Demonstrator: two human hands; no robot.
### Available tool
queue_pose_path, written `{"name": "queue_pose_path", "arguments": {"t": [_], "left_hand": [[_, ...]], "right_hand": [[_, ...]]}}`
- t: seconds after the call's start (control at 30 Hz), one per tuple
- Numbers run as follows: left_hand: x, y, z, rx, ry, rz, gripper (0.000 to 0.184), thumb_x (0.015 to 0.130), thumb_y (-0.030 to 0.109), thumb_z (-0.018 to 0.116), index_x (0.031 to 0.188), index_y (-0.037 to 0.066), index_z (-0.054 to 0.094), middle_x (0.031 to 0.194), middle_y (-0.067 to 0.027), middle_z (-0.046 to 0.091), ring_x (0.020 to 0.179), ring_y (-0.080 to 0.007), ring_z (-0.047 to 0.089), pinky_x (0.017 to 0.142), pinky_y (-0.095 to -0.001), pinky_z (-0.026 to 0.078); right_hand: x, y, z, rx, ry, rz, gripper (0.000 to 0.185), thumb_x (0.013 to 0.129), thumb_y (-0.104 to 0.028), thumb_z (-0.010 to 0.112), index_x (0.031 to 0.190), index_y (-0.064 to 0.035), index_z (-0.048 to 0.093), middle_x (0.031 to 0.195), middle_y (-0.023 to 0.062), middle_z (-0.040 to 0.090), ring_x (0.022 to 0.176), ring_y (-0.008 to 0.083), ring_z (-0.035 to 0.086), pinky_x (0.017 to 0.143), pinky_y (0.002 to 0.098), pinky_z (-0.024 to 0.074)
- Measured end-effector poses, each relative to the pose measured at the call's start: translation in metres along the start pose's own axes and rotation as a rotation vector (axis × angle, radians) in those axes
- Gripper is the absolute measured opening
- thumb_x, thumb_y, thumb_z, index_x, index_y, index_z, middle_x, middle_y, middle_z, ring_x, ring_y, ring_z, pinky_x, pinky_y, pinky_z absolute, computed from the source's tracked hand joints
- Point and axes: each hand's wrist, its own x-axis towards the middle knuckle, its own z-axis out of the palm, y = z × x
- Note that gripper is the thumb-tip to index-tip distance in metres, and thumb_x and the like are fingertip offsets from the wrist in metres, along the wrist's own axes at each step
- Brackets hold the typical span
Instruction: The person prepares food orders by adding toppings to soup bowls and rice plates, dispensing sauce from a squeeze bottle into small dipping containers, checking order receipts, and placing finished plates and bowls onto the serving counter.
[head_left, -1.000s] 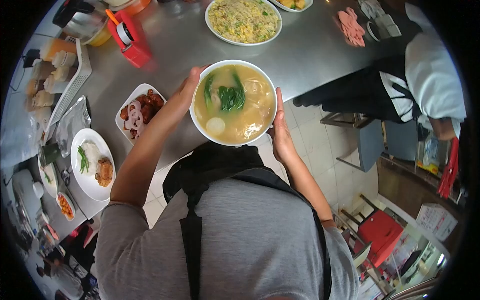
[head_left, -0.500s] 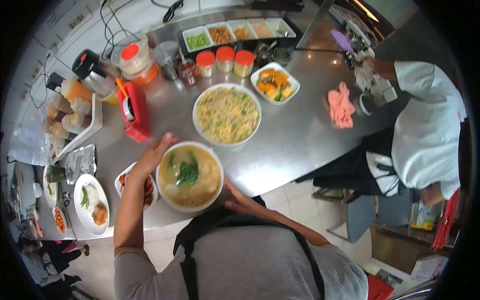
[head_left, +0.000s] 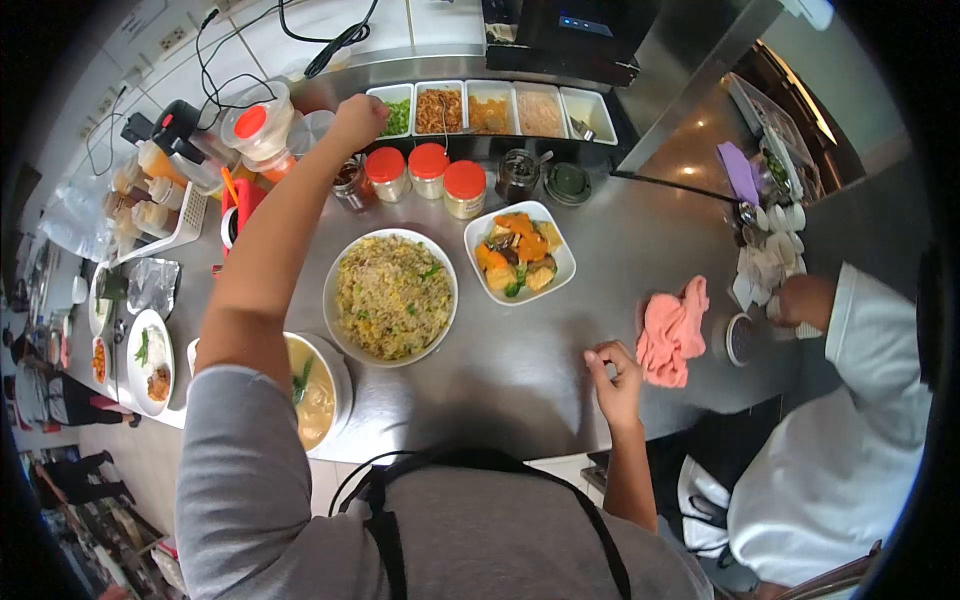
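Observation:
My left hand [head_left: 358, 122] is stretched out to the back counter, its fingers closed at the edge of the tray of chopped green onion [head_left: 397, 112]. What lies inside those fingers, if anything, is hidden. My right hand [head_left: 616, 384] hovers over the front of the steel counter, fingers curled in and nothing visible in them, just left of a pink cloth [head_left: 672, 335]. A bowl of soup [head_left: 314, 395] with greens sits partly behind my left arm. Between my arms are a large bowl of fried rice [head_left: 394, 297] and a square dish of tofu and vegetables [head_left: 518, 252].
Red-lidded jars [head_left: 427, 170] and a dark glass jar [head_left: 517, 176] line up before the topping trays [head_left: 540, 110]. Plates of food [head_left: 150, 360] and a basket of squeeze bottles [head_left: 160, 215] stand left. A co-worker in white [head_left: 840, 480] handles small cups at right.
My left hand has left the soup bowl and reached up to the green onion tray. My right hand has moved right, away from the bowl, toward the pink cloth.

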Motion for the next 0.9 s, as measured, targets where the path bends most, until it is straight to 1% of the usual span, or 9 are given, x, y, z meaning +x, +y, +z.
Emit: {"name": "queue_pose_path", "arguments": {"t": [0.1, 0.2, 0.3, 0.57, 0.6, 0.7, 0.8, 0.87, 0.9], "left_hand": [[0.046, -0.021, 0.038, 0.234, -0.119, 0.064, 0.042, 0.071, 0.014, 0.07, 0.112, 0.004, 0.066, 0.101, -0.0215, 0.068, 0.095, -0.0334, 0.066, 0.085, -0.0389, 0.05], [0.076, -0.047, 0.071, 0.113, -0.246, 0.103, 0.05, 0.068, 0.014, 0.07, 0.117, 0.006, 0.064, 0.107, -0.0231, 0.066, 0.1, -0.0337, 0.064, 0.089, -0.0378, 0.049], [0.071, -0.041, 0.069, 0.137, -0.373, 0.129, 0.051, 0.063, 0.016, 0.071, 0.114, 0.011, 0.067, 0.105, -0.0239, 0.066, 0.1, -0.0385, 0.064, 0.088, -0.0417, 0.05], [0.08, -0.032, 0.041, 0.189, -0.157, 0.207, 0.025, 0.06, 0.007, 0.075, 0.085, 0.007, 0.072, 0.081, -0.0158, 0.069, 0.076, -0.0301, 0.068, 0.072, -0.0379, 0.054], [0.08, -0.023, 0.033, 0.009, -0.229, -0.05, 0.016, 0.065, 0.003, 0.074, 0.08, 0.005, 0.072, 0.074, -0.0119, 0.07, 0.064, -0.0219, 0.069, 0.063, -0.0336, 0.056], [0.081, -0.033, 0.039, -0.367, -0.11, -0.187, 0.009, 0.075, 0.0, 0.071, 0.085, 0.0, 0.071, 0.078, -0.0084, 0.069, 0.065, -0.0155, 0.067, 0.059, -0.0291, 0.057], [0.078, -0.042, 0.047, -0.916, -0.012, -0.341, 0.012, 0.084, -0.001, 0.065, 0.096, -0.002, 0.067, 0.089, -0.0101, 0.069, 0.077, -0.0179, 0.068, 0.072, -0.03, 0.059], [0.049, -0.02, 0.018, -1.22, 0.024, -0.346, 0.011, 0.087, -0.002, 0.06, 0.095, -0.007, 0.065, 0.09, -0.0174, 0.067, 0.085, -0.0235, 0.067, 0.081, -0.0312, 0.06], [0.031, -0.017, -0.004, -1.238, -0.02, -0.316, 0.013, 0.086, 0.004, 0.066, 0.098, -0.002, 0.066, 0.093, -0.008, 0.067, 0.085, -0.0142, 0.066, 0.081, -0.0259, 0.056]], "right_hand": [[0.008, 0.029, -0.009, -0.049, 0.046, -0.008, 0.014, 0.085, -0.007, 0.067, 0.077, 0.0011, 0.058, 0.076, 0.0107, 0.06, 0.068, 0.0205, 0.057, 0.065, 0.0305, 0.0455], [0.016, 0.033, -0.007, -0.041, 0.028, -0.004, 0.01, 0.084, -0.005, 0.066, 0.079, 0.0011, 0.06, 0.078, 0.0111, 0.062, 0.071, 0.0197, 0.059, 0.066, 0.0291, 0.0469], [0.027, 0.047, -0.005, -0.045, 0.006, -0.021, 0.008, 0.084, -0.004, 0.066, 0.081, 0.0013, 0.061, 0.08, 0.0102, 0.063, 0.073, 0.0188, 0.06, 0.067, 0.0286, 0.0475], [0.055, 0.096, 0.009, 0.063, 0.095, 0.152, 0.011, 0.086, -0.007, 0.066, 0.08, 0.0004, 0.06, 0.078, 0.008, 0.061, 0.073, 0.0152, 0.057, 0.071, 0.0264, 0.0451], [0.058, 0.095, 0.008, 0.002, 0.078, 0.108, 0.012, 0.092, -0.009, 0.061, 0.083, -0.0006, 0.061, 0.077, 0.0021, 0.059, 0.068, 0.009, 0.052, 0.063, 0.0226, 0.042], [0.065, 0.098, 0.011, 0.034, 0.091, 0.089, 0.012, 0.092, -0.01, 0.061, 0.085, -0.0013, 0.061, 0.077, 0.0013, 0.059, 0.067, 0.0078, 0.052, 0.062, 0.0214, 0.0416], [0.068, 0.109, 0.009, 0.106, 0.116, 0.142, 0.011, 0.093, -0.011, 0.061, 0.086, -0.0029, 0.061, 0.078, 0.0008, 0.06, 0.066, 0.0066, 0.051, 0.06, 0.0202, 0.0407], [0.068, 0.106, 0.01, 0.161, 0.14, 0.169, 0.009, 0.093, -0.011, 0.06, 0.086, -0.004, 0.061, 0.079, 0.001, 0.061, 0.065, 0.0061, 0.051, 0.059, 0.0194, 0.0401], [0.069, 0.105, 0.011, 0.191, 0.138, 0.181, 0.009, 0.093, -0.011, 0.06, 0.087, -0.0046, 0.061, 0.08, 0.0011, 0.061, 0.065, 0.0059, 0.051, 0.058, 0.019, 0.0397]]}}
